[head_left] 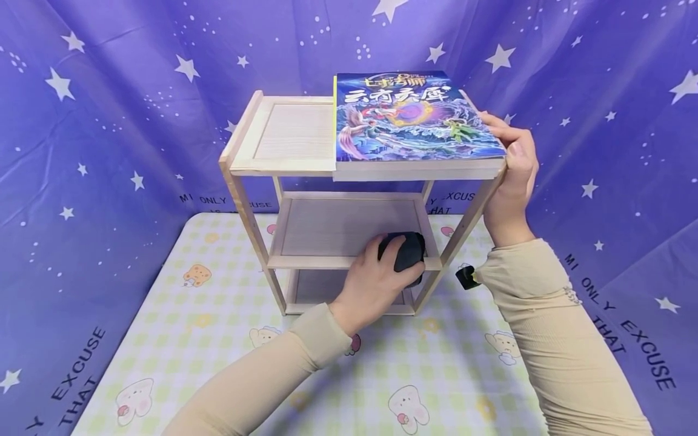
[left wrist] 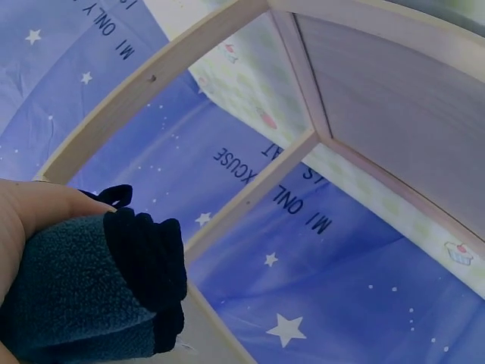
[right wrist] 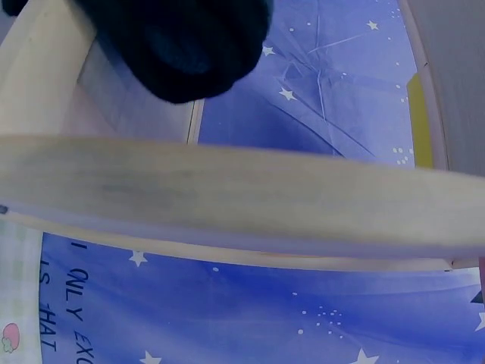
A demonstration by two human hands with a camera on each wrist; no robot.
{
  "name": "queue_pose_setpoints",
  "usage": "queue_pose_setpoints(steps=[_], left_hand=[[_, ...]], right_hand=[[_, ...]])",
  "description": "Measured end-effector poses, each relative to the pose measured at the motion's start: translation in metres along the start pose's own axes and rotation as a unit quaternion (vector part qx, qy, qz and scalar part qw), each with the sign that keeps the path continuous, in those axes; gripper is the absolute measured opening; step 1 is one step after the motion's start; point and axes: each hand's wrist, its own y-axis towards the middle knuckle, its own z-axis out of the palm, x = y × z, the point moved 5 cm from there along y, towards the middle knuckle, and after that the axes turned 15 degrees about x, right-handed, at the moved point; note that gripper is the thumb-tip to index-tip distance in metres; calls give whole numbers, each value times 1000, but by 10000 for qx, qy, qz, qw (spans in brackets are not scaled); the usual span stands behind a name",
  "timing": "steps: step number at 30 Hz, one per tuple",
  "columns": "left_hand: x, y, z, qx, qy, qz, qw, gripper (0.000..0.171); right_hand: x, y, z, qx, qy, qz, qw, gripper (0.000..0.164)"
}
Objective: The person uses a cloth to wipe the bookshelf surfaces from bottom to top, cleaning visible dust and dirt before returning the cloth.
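Note:
My left hand [head_left: 373, 281] grips a dark teal folded towel [head_left: 408, 251] at the right end of the middle board [head_left: 332, 224] of a small wooden shelf [head_left: 297, 136]. In the left wrist view the towel [left wrist: 76, 280] shows fuzzy fabric, a black border and a black loop. Up at the shelf's top right corner, my right hand [head_left: 512, 175] holds the side, its fingers beside a thick illustrated book [head_left: 414, 121]. That book lies flat on the right part of the top board, slightly past its front edge. Part of the right hand's grip is hidden behind the shelf side.
A lower board [head_left: 316, 287] sits beneath the middle one. On the checked tablecloth [head_left: 218, 339], a small black object [head_left: 466, 277] lies right of the shelf, partly behind the right sleeve. Purple star-patterned curtains [head_left: 131, 121] hang behind and at both sides.

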Motion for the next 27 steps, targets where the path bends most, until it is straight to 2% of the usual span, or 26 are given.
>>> queue_pose_setpoints(steps=[8,18,27], left_hand=[[5,-7,4,-249,109,11,9996,21],[8,-12,4,-43,72,-12,10000,29],[13,-17,3,50,-191,-30,9998,32]], right_hand=[[1,-1,-2,-14,-137,-2,9999,34],[0,-1,-1,32,-145,28,9999,35],[1,0,-1,45,-139,-3,9999,35]])
